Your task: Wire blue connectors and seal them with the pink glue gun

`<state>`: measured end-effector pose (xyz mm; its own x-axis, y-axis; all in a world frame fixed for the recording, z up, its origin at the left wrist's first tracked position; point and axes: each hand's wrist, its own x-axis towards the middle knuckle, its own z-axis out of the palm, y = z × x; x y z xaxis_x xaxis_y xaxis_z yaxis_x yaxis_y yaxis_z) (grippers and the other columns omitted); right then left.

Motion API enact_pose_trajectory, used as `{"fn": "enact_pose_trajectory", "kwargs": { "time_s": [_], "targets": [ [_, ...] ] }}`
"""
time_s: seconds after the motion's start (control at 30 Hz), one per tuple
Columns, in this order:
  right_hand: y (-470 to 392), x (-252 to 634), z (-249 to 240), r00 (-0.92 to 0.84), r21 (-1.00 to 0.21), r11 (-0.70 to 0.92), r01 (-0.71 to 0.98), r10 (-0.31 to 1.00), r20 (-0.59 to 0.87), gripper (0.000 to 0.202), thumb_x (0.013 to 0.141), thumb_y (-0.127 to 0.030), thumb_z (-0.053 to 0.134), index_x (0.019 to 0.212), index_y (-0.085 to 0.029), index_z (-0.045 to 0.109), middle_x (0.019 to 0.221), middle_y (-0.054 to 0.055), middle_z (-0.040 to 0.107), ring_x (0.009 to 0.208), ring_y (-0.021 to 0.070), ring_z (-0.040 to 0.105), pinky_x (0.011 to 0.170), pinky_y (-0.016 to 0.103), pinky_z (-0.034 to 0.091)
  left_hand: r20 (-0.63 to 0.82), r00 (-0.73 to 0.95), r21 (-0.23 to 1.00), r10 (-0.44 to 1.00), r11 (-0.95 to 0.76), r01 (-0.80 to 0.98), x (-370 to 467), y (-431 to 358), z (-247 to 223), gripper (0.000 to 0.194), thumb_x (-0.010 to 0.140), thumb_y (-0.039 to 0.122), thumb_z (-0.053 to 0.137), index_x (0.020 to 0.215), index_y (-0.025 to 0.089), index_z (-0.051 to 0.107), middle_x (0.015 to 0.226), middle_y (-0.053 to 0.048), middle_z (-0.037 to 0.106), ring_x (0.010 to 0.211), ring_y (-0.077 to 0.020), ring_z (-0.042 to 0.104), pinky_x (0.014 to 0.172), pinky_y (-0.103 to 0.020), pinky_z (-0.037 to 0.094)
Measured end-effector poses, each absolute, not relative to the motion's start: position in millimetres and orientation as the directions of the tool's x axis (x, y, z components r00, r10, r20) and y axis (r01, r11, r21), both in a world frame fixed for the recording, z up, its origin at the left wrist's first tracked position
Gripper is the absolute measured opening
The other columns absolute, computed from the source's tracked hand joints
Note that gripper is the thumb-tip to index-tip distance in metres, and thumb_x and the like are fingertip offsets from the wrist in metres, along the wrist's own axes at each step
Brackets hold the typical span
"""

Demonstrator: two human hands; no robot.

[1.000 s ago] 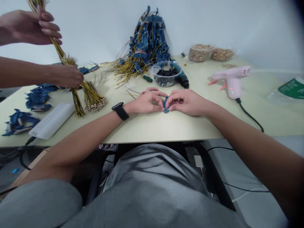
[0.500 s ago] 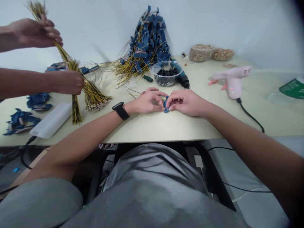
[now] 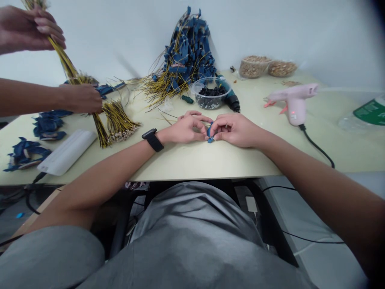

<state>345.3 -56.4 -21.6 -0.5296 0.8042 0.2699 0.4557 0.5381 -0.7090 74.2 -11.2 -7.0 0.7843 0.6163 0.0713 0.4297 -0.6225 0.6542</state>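
Observation:
Between my hands, low over the table, is a small blue plastic part (image 3: 210, 132). My left hand (image 3: 191, 127) pinches its left side with thumb and finger. From the other side my right hand (image 3: 233, 130) grips the same part, thumb and fingertips closed on it. My fingers cover much of it, so its full shape is hidden. Thin wires (image 3: 167, 117) stick out beyond my left hand. Past my hands, a clear round tub (image 3: 207, 105) holds small black pieces.
A pile of blue parts with yellow-black wires (image 3: 191, 52) leans on the wall. A pink glue gun (image 3: 296, 100) stands right. At left, another person's hands (image 3: 81, 98) hold a wire bundle (image 3: 64, 60), near a white power strip (image 3: 67, 152). A green drill (image 3: 233, 100) lies behind the tub.
The other person's hands and wire bundle have shifted up and left, the bundle's lower end swinging right toward the wires on the table. My own hands stay almost still on the blue part.

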Motion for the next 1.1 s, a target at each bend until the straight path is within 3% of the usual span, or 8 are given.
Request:
{"fn": "enact_pose_trajectory", "kwargs": {
  "time_s": [0.13, 0.33, 0.6, 1.1],
  "targets": [
    [-56.9, 345.4, -21.2, -0.53, -0.709, 0.532, 0.462, 0.807, 0.261, 0.011, 0.09, -0.034, 0.092, 0.096, -0.024, 0.091, 0.092, 0.003, 0.072, 0.076, 0.0181, 0.055, 0.074, 0.038, 0.041, 0.084, 0.789, 0.653, 0.608, -0.632, 0.417, 73.8, -12.0, -6.7, 0.029, 0.091, 0.057, 0.091, 0.093, 0.028, 0.093, 0.163, -0.004, 0.083, 0.176, -0.0417, 0.05, 0.154, -0.067, 0.017],
    [-56.8, 345.2, -21.2, -0.542, -0.703, 0.551, 0.449, 0.794, 0.277, 0.011, 0.088, -0.034, 0.091, 0.095, -0.025, 0.09, 0.092, 0.003, 0.072, 0.075, 0.0185, 0.056, 0.075, 0.038, 0.04, 0.05, 0.775, 0.637, 0.63, -0.618, 0.461, 72.1, -10.6, -7.6, 0.028, 0.09, 0.054, 0.089, 0.1, 0.028, 0.095, 0.177, -0.001, 0.075, 0.185, -0.0455, 0.035, 0.152, -0.07, 0.021],
    [-56.8, 344.5, -22.8, -0.527, -0.719, 0.534, 0.445, 0.805, 0.272, 0.014, 0.087, -0.037, 0.09, 0.094, -0.025, 0.09, 0.094, 0.004, 0.076, 0.079, 0.0207, 0.062, 0.076, 0.039, 0.041, 0.06, 0.782, 0.64, 0.62, -0.625, 0.447, 71.4, -6.7, -11.7, 0.025, 0.09, 0.054, 0.09, 0.097, 0.031, 0.095, 0.176, 0.003, 0.076, 0.184, -0.0452, 0.037, 0.152, -0.073, 0.021],
    [-57.0, 345.4, -22.9, -0.532, -0.708, 0.544, 0.451, 0.801, 0.276, 0.015, 0.088, -0.036, 0.088, 0.096, -0.024, 0.091, 0.092, 0.003, 0.073, 0.076, 0.0184, 0.059, 0.074, 0.038, 0.041, 0.055, 0.779, 0.644, 0.624, -0.618, 0.45, 71.1, -8.4, -10.9, 0.025, 0.092, 0.053, 0.089, 0.099, 0.029, 0.094, 0.178, 0.002, 0.074, 0.185, -0.0454, 0.034, 0.152, -0.073, 0.021]
  ]
}}
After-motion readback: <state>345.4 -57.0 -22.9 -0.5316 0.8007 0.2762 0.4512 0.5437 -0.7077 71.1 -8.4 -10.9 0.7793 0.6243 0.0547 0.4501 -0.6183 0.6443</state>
